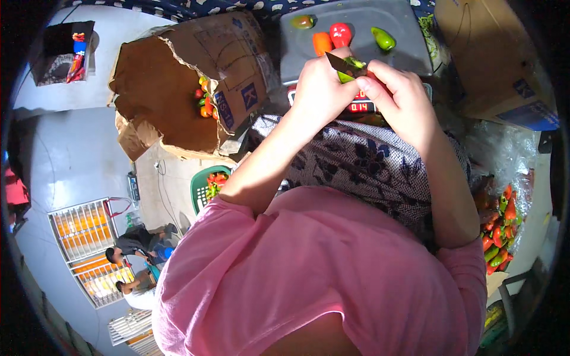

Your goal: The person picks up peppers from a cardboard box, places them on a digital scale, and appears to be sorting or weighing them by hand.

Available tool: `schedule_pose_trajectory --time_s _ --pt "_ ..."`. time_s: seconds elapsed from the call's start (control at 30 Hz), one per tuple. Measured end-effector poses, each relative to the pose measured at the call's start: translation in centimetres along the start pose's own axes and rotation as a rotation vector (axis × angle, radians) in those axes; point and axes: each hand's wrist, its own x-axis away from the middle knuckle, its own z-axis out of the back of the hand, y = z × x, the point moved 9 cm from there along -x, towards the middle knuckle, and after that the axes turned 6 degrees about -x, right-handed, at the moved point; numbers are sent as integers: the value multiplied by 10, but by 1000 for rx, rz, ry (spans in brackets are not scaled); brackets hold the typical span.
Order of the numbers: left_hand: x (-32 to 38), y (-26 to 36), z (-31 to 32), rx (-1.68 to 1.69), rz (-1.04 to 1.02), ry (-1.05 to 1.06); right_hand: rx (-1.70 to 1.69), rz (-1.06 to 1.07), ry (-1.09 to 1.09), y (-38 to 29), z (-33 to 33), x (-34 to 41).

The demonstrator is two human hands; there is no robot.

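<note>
Over the near edge of a digital scale's grey platform (356, 66), my two hands meet. My left hand (320, 89) grips a knife, whose dark blade (339, 64) points up and to the left; its handle is hidden. Pinched in the fingertips of my right hand (396, 98) is a pepper, partly covered by the fingers, with its green stem (355, 62) near the blade. On the platform lie a red pepper (340, 34), an orange pepper (322, 43), a green pepper (383, 39) and a brownish-green pepper (302, 22). The scale's lit red display (360, 107) shows below my hands.
A torn cardboard box (231, 58) holding several peppers stands left, above a green basket (196, 187) of peppers. Another cardboard box (490, 58) is at upper right. Peppers (501, 236) lie on clear plastic at right. Two people (138, 244) are at lower left.
</note>
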Motion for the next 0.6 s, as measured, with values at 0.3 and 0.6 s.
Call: schedule_pose_trajectory --time_s 0.3,0.6 --pt "16 -53 54 273 218 326 28 -113 635 127 132 20" --pt "-36 -214 -9 -75 592 170 -402 -315 491 111 66 -1"
